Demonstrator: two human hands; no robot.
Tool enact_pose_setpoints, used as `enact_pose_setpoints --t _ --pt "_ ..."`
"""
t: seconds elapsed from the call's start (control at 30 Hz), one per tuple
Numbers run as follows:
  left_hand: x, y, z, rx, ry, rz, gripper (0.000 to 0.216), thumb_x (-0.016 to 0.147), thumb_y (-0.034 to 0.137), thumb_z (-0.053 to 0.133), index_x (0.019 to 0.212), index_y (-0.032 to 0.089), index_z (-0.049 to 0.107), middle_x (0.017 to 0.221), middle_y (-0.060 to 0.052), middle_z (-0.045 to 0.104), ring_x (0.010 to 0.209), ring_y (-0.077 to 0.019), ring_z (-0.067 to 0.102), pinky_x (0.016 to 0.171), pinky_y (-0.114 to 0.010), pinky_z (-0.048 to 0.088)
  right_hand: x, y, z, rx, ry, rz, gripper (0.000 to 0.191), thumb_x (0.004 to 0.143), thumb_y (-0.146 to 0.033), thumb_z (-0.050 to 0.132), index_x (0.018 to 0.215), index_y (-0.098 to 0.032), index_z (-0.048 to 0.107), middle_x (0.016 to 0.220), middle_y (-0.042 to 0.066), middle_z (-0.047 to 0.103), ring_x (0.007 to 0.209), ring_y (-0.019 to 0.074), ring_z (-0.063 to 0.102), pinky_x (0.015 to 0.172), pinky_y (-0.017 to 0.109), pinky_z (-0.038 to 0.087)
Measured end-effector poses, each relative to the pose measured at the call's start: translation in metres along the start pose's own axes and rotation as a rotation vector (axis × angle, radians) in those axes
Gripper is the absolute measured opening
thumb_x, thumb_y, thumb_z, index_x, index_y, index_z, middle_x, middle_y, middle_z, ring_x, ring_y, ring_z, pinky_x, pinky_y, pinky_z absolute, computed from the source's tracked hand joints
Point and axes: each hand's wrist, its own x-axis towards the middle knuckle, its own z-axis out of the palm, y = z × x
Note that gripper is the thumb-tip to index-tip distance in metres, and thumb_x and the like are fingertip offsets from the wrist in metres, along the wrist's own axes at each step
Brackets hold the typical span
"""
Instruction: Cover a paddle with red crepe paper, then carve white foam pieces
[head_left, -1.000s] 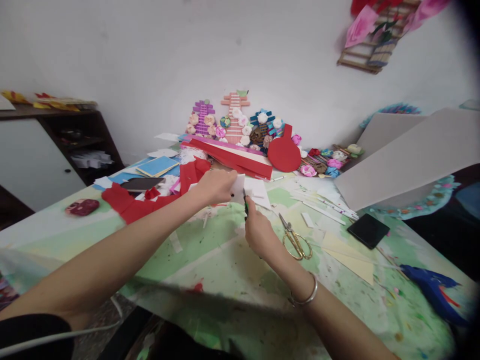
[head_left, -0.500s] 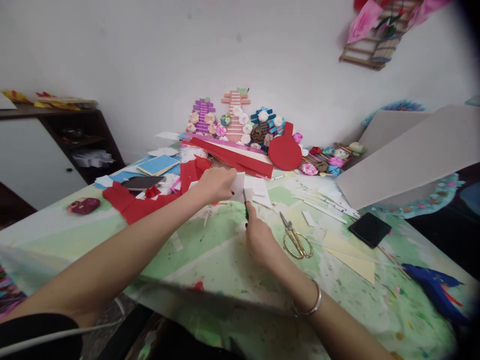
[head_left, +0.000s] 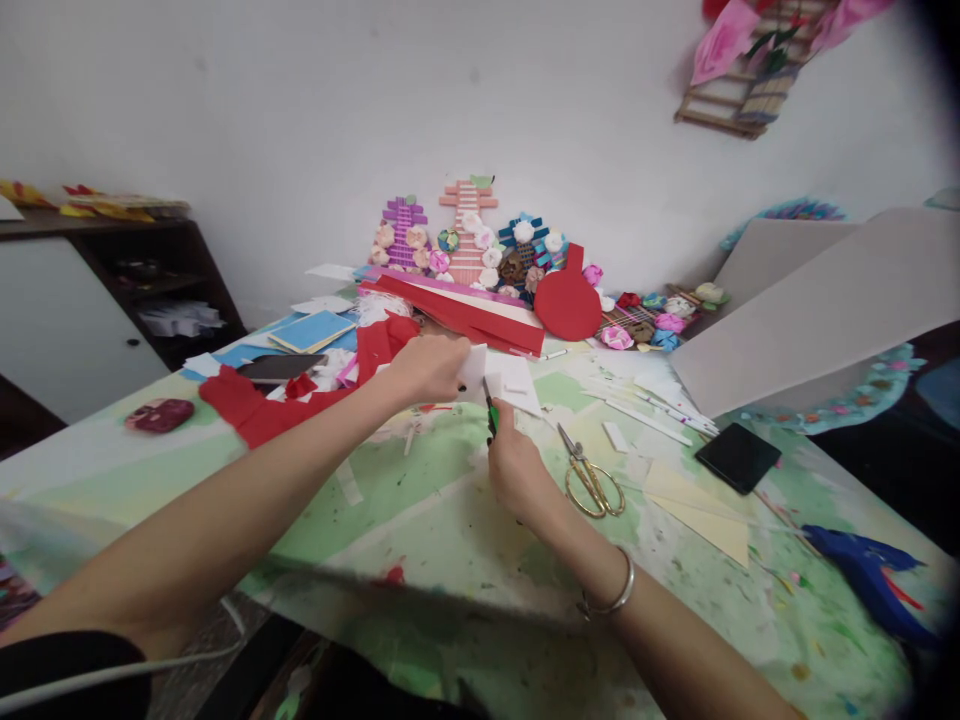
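Note:
My left hand [head_left: 426, 367] is closed on a small white sheet of paper [head_left: 507, 378] and pins its left edge to the table. My right hand [head_left: 516, 462] is wrapped round a thin green-handled craft knife [head_left: 489, 402]. Its dark tip rests on the paper just right of my left fingers. A silver bangle [head_left: 609, 592] circles my right wrist. Gold-handled scissors [head_left: 589, 473] lie on the table close to the right of my right hand.
Red paper pieces [head_left: 259, 405] and a black phone [head_left: 280, 368] lie at the left. Colourful stick-and-flower crafts [head_left: 469, 245] stand along the wall. Large grey boards [head_left: 810, 310], another black phone [head_left: 737, 457], cream paper [head_left: 701, 510] and a blue glue gun [head_left: 870, 580] sit at the right.
Both hands stay on the paper. The knife in my right hand has shifted only slightly along the sheet. The view has drifted a little.

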Motion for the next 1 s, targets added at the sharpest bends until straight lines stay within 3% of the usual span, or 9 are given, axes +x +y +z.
enact_pose_setpoints --t 0.3,0.6,0.87,1.0 --pt "-0.004 0.006 0.003 0.049 0.015 -0.042 0.035 0.073 0.034 0.051 0.103 0.014 0.054 0.090 -0.016 0.065 0.086 -0.0323 0.063 0.066 -0.036 0.046 0.017 -0.002 -0.002 -0.026 0.017 0.003 0.075 0.073 -0.005 0.038 0.141 -0.010 0.005 0.083 0.013 0.061 0.070 0.0230 0.057 0.065 0.034 0.044" --pt "-0.003 0.006 0.003 0.039 0.000 -0.073 0.038 0.072 0.035 0.054 0.105 0.015 0.054 0.095 -0.016 0.065 0.088 -0.0322 0.063 0.066 -0.036 0.047 0.005 0.002 0.006 -0.127 -0.019 -0.032 0.087 0.069 -0.002 0.037 0.142 -0.005 -0.009 0.080 0.011 0.059 0.068 0.0228 0.056 0.062 0.032 0.044" --pt "-0.001 0.007 0.010 0.044 0.023 -0.094 0.040 0.071 0.038 0.054 0.105 0.015 0.053 0.094 -0.016 0.065 0.086 -0.0334 0.063 0.065 -0.036 0.048 -0.002 0.005 0.008 -0.068 -0.025 -0.029 0.079 0.072 -0.005 0.036 0.142 -0.007 -0.001 0.080 0.009 0.059 0.069 0.0207 0.055 0.067 0.032 0.044" --pt "-0.002 0.006 0.009 0.025 0.027 -0.018 0.041 0.073 0.040 0.052 0.105 0.014 0.053 0.093 -0.015 0.066 0.087 -0.0312 0.063 0.069 -0.035 0.047 -0.001 0.004 0.007 -0.047 -0.002 -0.029 0.076 0.073 -0.005 0.036 0.141 -0.009 0.001 0.078 0.008 0.058 0.067 0.0205 0.054 0.064 0.031 0.042"
